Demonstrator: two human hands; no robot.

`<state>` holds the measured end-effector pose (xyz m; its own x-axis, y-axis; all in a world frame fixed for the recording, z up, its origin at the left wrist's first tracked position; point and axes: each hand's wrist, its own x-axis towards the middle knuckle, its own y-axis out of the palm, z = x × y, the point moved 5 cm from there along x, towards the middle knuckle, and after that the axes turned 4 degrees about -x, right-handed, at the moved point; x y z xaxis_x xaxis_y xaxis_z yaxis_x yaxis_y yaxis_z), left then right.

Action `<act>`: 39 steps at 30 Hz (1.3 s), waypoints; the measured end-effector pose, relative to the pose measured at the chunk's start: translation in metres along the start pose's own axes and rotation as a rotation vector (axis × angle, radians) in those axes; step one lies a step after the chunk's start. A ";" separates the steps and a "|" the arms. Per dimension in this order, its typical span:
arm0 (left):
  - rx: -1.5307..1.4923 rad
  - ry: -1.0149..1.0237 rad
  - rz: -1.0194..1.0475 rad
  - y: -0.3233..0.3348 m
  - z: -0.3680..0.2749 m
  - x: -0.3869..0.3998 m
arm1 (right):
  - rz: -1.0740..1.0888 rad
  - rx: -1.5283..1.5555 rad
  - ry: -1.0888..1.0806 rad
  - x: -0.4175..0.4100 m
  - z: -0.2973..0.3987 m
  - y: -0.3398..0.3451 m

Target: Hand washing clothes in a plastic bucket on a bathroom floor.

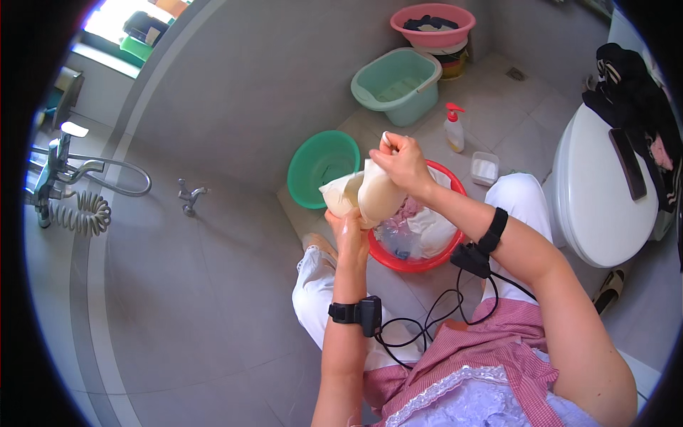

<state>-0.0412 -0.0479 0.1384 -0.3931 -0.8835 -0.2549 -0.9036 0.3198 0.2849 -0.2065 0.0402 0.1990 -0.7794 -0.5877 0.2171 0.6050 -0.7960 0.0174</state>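
Observation:
My left hand (349,227) grips the lower edge of a cream padded bra (381,195), whose moulded cups face up. Pinched in the fingers of my right hand (401,163) is the bra's upper end, with a bit of white showing at the fingertips. The bra is above the left rim of a red plastic basin (421,264). In that basin lie white cloth (435,232), pink textured cloth (408,208) and water or suds. A green plastic basin (315,155) stands just beyond, partly behind the bra.
A pump bottle (453,131) and a small white container (485,167) stand on the tiles. Farther back are a pale green tub (397,88) and a pink basin (433,34) on a bucket. The toilet (597,197) at right bears a phone (627,163) and dark clothes. Black cables hang between my forearms.

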 end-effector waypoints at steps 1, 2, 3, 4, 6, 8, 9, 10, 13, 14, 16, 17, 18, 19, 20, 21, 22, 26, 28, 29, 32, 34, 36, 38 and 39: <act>-0.084 0.010 0.026 -0.006 0.006 0.008 | 0.065 0.048 -0.029 -0.001 0.001 0.003; -0.168 0.017 0.054 -0.006 0.006 0.012 | 0.067 0.047 -0.032 -0.002 0.002 0.003; -0.170 0.020 0.053 -0.009 0.006 0.014 | 0.237 0.093 -0.015 -0.006 0.003 0.012; -0.181 0.010 0.072 -0.013 0.007 0.015 | 0.407 0.140 0.001 -0.012 0.004 0.021; -0.191 -0.005 0.094 -0.007 0.004 0.011 | 0.494 0.172 0.099 -0.019 0.009 0.023; -0.294 0.071 0.082 0.000 -0.005 0.004 | 0.634 0.233 0.024 -0.024 0.018 0.029; -0.280 0.070 0.091 0.003 -0.010 -0.001 | 0.689 0.237 0.004 -0.026 0.027 0.027; -0.280 0.071 0.090 0.003 -0.010 0.002 | 0.689 0.238 0.004 -0.025 0.028 0.026; -0.253 0.216 0.202 0.006 -0.025 0.004 | 0.792 0.193 0.006 -0.023 0.029 0.027; -0.252 0.215 0.205 0.004 -0.029 0.001 | 0.839 0.099 0.021 -0.022 0.026 0.027; -0.539 -0.010 0.363 0.010 -0.030 -0.005 | 0.881 0.005 0.037 -0.026 0.014 0.029; -0.623 -0.051 0.377 0.012 -0.031 -0.007 | 0.657 -0.187 -0.061 -0.025 0.012 0.026; -0.623 -0.052 0.377 0.013 -0.032 -0.007 | 0.428 -0.372 -0.156 -0.025 0.012 0.019; -0.588 0.009 0.377 0.014 -0.036 -0.006 | 0.381 -0.388 -0.085 -0.026 0.006 0.016; -0.553 0.069 0.377 0.014 -0.039 -0.006 | 0.381 -0.389 -0.084 -0.027 0.006 0.018; -0.553 0.067 0.378 0.015 -0.041 -0.007 | 0.384 -0.317 -0.082 -0.027 0.006 0.018; -0.596 0.057 0.387 0.015 -0.042 -0.008 | 0.387 -0.247 -0.081 -0.027 0.005 0.018; -0.213 0.232 0.380 0.015 -0.046 0.000 | 0.352 -0.550 -0.199 -0.020 0.000 0.023; -0.215 0.200 0.340 0.015 -0.038 -0.004 | 0.239 -0.712 -0.387 -0.024 0.007 0.018; -0.151 0.255 0.309 0.012 -0.037 -0.001 | 0.243 -0.711 -0.389 -0.024 0.011 0.019; -0.122 0.314 0.214 0.000 -0.038 0.004 | 0.087 -0.851 -0.486 -0.018 0.030 0.015; -0.158 0.315 0.153 0.000 -0.039 0.002 | 0.064 -0.780 -0.386 -0.011 0.037 0.008; -0.104 0.138 0.025 0.004 -0.040 -0.003 | 0.075 -0.642 -0.330 -0.010 0.040 0.003; -0.278 0.025 0.115 0.002 -0.033 0.002 | 0.440 -0.192 -0.108 -0.010 0.025 0.013; -0.450 -0.090 0.206 0.004 -0.029 0.001 | 0.597 -0.091 -0.223 -0.012 0.027 0.023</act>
<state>-0.0407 -0.0576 0.1657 -0.5863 -0.7784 -0.2246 -0.6509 0.2874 0.7027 -0.1791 0.0326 0.2231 -0.2544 -0.8969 0.3619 0.9003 -0.3563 -0.2502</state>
